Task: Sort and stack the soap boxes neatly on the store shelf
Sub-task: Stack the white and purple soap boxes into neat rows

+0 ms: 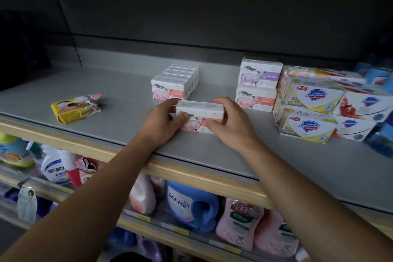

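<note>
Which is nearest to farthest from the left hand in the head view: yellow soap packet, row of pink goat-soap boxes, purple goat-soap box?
1. Row of pink goat-soap boxes, just behind the left hand.
2. Yellow soap packet, far left.
3. Purple goat-soap box, back right, atop a stack.

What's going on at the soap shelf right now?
A person is gripping one pink sheep soap box with both hands, left hand and right hand, at the front of the grey shelf. Just behind it stands a row of matching pink boxes. To the right are a two-high sheep box stack and Safeguard boxes. A crumpled yellow soap packet lies apart on the left.
</note>
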Tool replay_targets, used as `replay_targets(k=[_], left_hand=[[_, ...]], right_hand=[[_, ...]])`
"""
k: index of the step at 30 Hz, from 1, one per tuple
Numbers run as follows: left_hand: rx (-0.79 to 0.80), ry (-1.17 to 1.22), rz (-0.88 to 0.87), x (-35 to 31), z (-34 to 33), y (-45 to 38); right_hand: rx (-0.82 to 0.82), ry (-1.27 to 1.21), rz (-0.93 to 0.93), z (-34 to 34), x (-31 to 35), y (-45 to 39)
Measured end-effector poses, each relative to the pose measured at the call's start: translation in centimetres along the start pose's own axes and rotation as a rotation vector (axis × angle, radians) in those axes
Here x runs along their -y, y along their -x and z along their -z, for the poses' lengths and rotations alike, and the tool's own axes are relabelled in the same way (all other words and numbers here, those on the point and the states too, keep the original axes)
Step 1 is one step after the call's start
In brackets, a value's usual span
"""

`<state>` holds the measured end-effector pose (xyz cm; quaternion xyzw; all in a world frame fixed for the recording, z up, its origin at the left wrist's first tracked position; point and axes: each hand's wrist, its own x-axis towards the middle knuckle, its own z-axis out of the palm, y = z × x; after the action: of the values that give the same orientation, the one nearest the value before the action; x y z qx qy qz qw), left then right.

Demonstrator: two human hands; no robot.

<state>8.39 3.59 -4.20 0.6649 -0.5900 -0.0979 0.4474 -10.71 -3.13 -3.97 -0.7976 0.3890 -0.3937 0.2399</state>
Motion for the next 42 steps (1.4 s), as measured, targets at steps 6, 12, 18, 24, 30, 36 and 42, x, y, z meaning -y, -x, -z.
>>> replay_targets(k=[6,12,18,24,30,36,42], left_hand=[[0.049,-0.095,0.019,0.4,1.7,-0.5],[0.045,-0.363,0.075,4.4,5.8,-1.8],[0.134,-0.588,0.066,7.6,7.3,-4.0],[0.143,-0.718,0.040,9.5,6.3,-4.7],[0.135,-0.741,0.034,10.5,5.9,-5.1],[0.130,-0.738,0.053,10.8,5.7,-5.2],[0.134,-0.733,0.051,10.7,5.6,-5.1]], right_hand=[[0.093,0.169,0.164,0.0,0.3,-0.4],[0.048,0.243,0.116,-0.1,0.7,-2.3],[-0.174,0.227,0.140,-1.1,1.7,-8.6],[-0.238,0.268,0.137,-4.3,2.4,-17.2],[-0.196,0.440,0.125,-7.4,1.9,-24.0],[-0.131,0.643,0.057,-8.8,-0.1,-26.7],[-0.161,0.728,0.103,-9.0,-0.9,-27.3]])
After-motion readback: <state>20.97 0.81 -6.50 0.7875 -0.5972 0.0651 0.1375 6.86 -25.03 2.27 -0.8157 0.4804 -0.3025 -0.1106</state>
